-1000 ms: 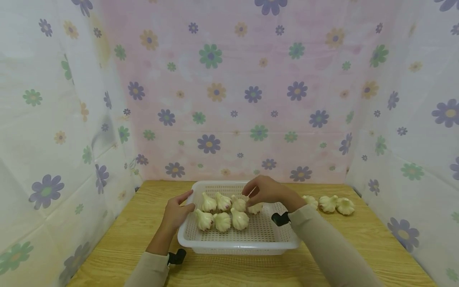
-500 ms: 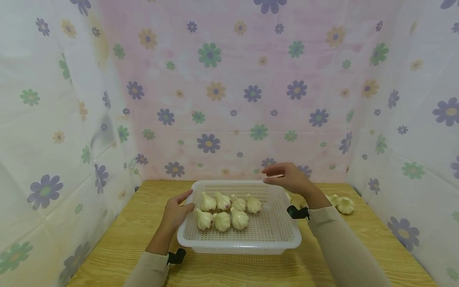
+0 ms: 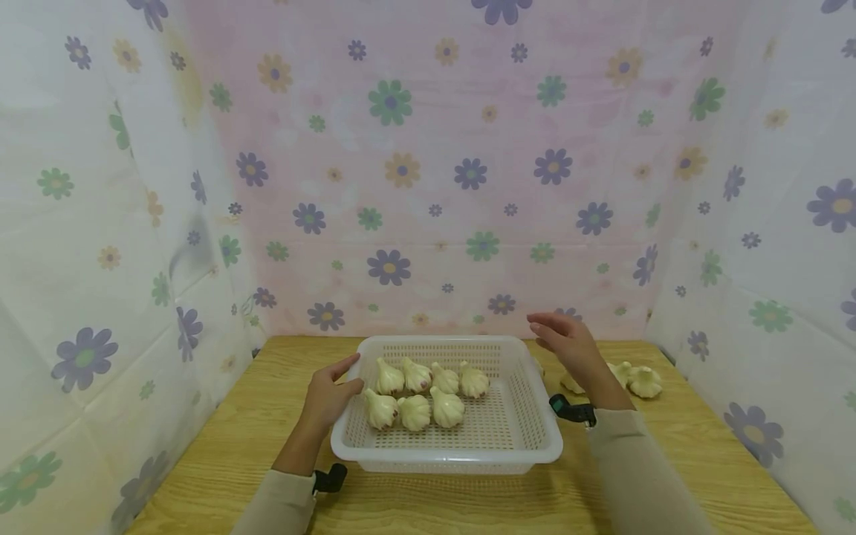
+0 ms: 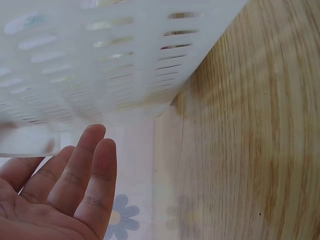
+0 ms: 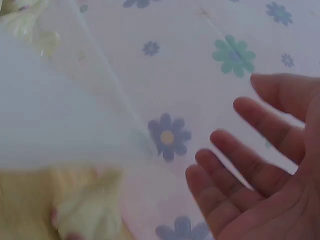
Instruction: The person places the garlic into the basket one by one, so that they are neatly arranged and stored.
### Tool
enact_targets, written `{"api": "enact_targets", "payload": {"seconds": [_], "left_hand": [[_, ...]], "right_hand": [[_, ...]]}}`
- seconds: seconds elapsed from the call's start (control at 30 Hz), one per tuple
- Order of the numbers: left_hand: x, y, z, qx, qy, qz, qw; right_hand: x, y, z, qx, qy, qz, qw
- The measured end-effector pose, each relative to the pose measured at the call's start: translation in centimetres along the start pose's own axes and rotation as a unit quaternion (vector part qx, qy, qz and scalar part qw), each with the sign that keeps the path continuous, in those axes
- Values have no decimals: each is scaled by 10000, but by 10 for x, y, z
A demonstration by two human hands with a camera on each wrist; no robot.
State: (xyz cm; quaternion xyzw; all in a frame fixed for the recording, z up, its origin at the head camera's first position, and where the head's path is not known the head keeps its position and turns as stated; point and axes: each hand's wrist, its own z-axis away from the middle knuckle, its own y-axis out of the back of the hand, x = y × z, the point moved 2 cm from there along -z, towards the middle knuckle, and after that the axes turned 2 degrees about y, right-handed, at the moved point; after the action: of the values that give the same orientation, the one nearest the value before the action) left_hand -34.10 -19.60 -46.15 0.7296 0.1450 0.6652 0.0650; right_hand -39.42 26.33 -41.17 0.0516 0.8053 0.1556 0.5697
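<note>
A white perforated plastic basket (image 3: pixel 446 458) stands on the table with several garlic bulbs (image 3: pixel 447 408) lying in its left and middle part. At its left rim is my left hand (image 3: pixel 328 394), holding the edge; in the left wrist view, fingers of the left hand (image 4: pixel 65 190) show below the basket rim. My right hand (image 3: pixel 568 345) is in the air just beyond the basket's right rim, holding nothing. The right wrist view shows the right hand (image 5: pixel 255 165) with its fingers spread and relaxed, a blurred garlic bulb (image 5: pixel 90 207) below left.
More garlic bulbs (image 3: pixel 645 382) lie on the wooden table (image 3: pixel 695 461) to the right of the basket, partly hidden behind the right hand. Flower-patterned cloth (image 3: pixel 428 186) encloses the table at the back and both sides.
My right hand has withdrawn from over a garlic bulb in the basket's back row, leaving the bulb there, and moved right past the rim. The left hand stays at the left rim.
</note>
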Motion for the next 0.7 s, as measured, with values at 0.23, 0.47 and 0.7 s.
{"api": "enact_targets", "payload": {"seconds": [0.23, 0.47, 0.7], "left_hand": [[2, 1, 1, 22, 10, -38, 10000], [3, 1, 2, -1, 1, -47, 10000], [4, 0, 3, -22, -71, -16, 10000]], "right_hand": [[20, 7, 7, -12, -203, 412, 9989], [40, -3, 12, -124, -32, 1042, 9945], [47, -8, 13, -165, 67, 842, 9963]]}}
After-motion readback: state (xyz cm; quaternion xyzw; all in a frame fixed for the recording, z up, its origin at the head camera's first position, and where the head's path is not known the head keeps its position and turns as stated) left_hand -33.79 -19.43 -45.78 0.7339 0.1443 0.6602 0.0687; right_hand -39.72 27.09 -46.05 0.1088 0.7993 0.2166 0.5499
